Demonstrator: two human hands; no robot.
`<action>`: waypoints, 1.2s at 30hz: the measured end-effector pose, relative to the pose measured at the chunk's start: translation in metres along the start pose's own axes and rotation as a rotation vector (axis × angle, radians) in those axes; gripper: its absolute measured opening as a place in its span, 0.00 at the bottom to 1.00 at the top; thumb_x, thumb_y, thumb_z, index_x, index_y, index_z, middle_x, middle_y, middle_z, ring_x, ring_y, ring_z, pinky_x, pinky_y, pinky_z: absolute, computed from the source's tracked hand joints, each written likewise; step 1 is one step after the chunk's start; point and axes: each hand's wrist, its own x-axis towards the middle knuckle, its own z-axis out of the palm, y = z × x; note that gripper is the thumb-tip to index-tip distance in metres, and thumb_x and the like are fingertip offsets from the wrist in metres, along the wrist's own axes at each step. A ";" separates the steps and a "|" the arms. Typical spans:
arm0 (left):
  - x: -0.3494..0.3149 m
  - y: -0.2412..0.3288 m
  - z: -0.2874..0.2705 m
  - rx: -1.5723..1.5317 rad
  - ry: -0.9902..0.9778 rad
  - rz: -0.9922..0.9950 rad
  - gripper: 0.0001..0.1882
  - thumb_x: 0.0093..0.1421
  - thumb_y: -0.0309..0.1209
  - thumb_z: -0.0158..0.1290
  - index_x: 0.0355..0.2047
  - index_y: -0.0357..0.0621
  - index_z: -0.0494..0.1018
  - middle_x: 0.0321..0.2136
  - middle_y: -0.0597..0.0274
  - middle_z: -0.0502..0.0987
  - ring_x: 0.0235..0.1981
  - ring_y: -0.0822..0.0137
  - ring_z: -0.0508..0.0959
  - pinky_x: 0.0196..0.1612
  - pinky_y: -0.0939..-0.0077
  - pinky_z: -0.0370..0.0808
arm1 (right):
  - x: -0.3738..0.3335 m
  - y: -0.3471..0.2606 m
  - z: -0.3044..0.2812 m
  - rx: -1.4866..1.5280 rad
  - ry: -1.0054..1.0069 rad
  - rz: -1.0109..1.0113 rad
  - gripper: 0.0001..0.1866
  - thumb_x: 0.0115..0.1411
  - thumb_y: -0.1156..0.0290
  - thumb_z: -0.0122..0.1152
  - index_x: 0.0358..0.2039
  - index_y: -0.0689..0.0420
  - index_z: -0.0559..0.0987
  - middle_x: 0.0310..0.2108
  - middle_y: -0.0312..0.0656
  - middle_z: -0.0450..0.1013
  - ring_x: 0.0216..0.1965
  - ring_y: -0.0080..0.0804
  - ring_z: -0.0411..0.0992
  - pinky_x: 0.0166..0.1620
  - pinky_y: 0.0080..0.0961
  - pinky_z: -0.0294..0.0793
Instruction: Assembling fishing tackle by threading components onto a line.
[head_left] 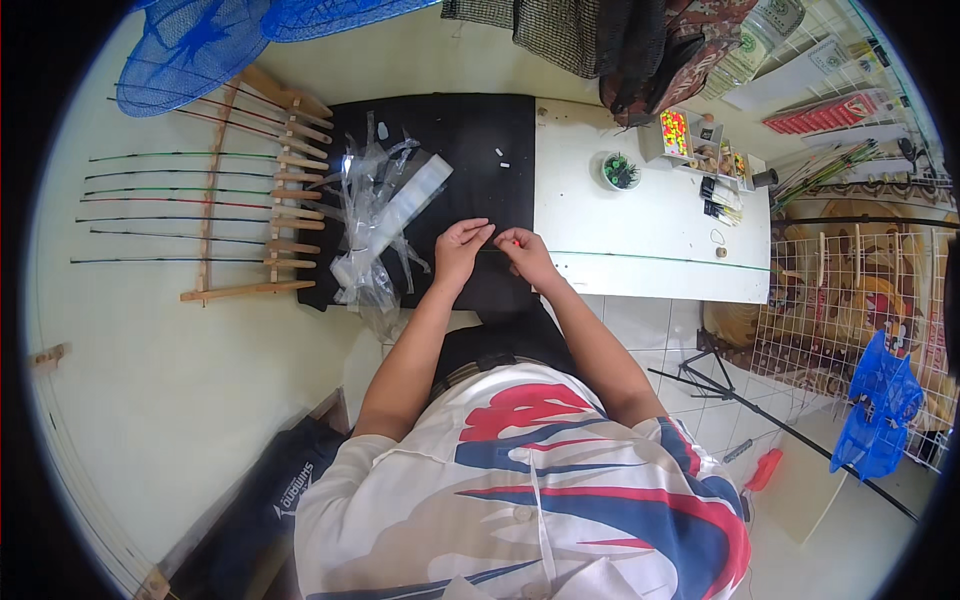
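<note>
Both hands meet over the black cloth (470,150) at the table's near edge. My right hand (530,258) is closed, with a small red-orange piece (517,243) showing at its fingertips. A thin green rod (650,257) stretches from beside this hand to the right across the white tabletop; whether the fingers grip it is unclear. Just to the left, my left hand (460,252) is pinched, its fingertips close to the right hand's. What it holds, if anything, is too small to make out. Clear plastic sleeves (375,215) lie crumpled left of my left hand.
A wooden rack (290,185) holding several thin rods stands at the left. On the white tabletop (580,200) are a cup with green-tipped pieces (620,171), a compartment box (705,150) and a small cork-coloured piece (721,252). Two white bits (503,165) lie on the cloth.
</note>
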 end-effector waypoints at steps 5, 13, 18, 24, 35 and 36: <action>-0.001 0.001 -0.001 -0.008 -0.009 0.013 0.15 0.62 0.28 0.59 0.46 0.31 0.74 0.41 0.53 0.81 0.43 0.70 0.80 0.50 0.81 0.73 | -0.003 -0.012 0.003 -0.127 -0.028 0.000 0.11 0.62 0.65 0.62 0.39 0.59 0.80 0.21 0.27 0.69 0.15 0.12 0.61 0.18 0.13 0.57; 0.001 0.008 -0.001 0.012 0.004 0.011 0.16 0.61 0.29 0.59 0.46 0.31 0.75 0.40 0.54 0.82 0.43 0.72 0.80 0.48 0.82 0.74 | 0.004 -0.004 -0.001 -0.028 0.087 -0.045 0.06 0.60 0.70 0.63 0.35 0.58 0.81 0.18 0.23 0.67 0.15 0.08 0.57 0.19 0.12 0.52; 0.003 0.008 0.000 -0.024 -0.009 0.004 0.16 0.62 0.28 0.59 0.47 0.31 0.75 0.41 0.53 0.81 0.44 0.71 0.80 0.50 0.81 0.74 | 0.005 -0.011 0.000 -0.125 0.002 -0.088 0.08 0.59 0.68 0.66 0.36 0.59 0.82 0.18 0.23 0.67 0.16 0.09 0.58 0.19 0.12 0.54; 0.003 0.009 0.002 -0.056 -0.029 -0.018 0.17 0.62 0.28 0.58 0.49 0.30 0.74 0.43 0.52 0.81 0.45 0.70 0.80 0.52 0.81 0.74 | 0.008 -0.008 0.000 -0.134 -0.017 -0.140 0.09 0.58 0.67 0.68 0.35 0.58 0.82 0.16 0.23 0.66 0.14 0.09 0.57 0.17 0.12 0.52; 0.005 0.008 0.003 -0.018 -0.024 -0.019 0.18 0.61 0.28 0.59 0.49 0.30 0.74 0.42 0.53 0.81 0.44 0.71 0.80 0.51 0.81 0.73 | 0.007 -0.015 -0.007 -0.110 -0.014 -0.027 0.06 0.58 0.72 0.66 0.34 0.61 0.83 0.21 0.26 0.71 0.22 0.09 0.63 0.26 0.12 0.61; 0.006 0.007 0.004 -0.057 -0.028 -0.019 0.18 0.61 0.28 0.59 0.49 0.29 0.74 0.42 0.51 0.81 0.44 0.70 0.80 0.50 0.81 0.74 | 0.005 -0.018 -0.005 -0.150 -0.031 -0.056 0.06 0.58 0.72 0.66 0.33 0.61 0.83 0.20 0.26 0.71 0.22 0.09 0.62 0.25 0.12 0.60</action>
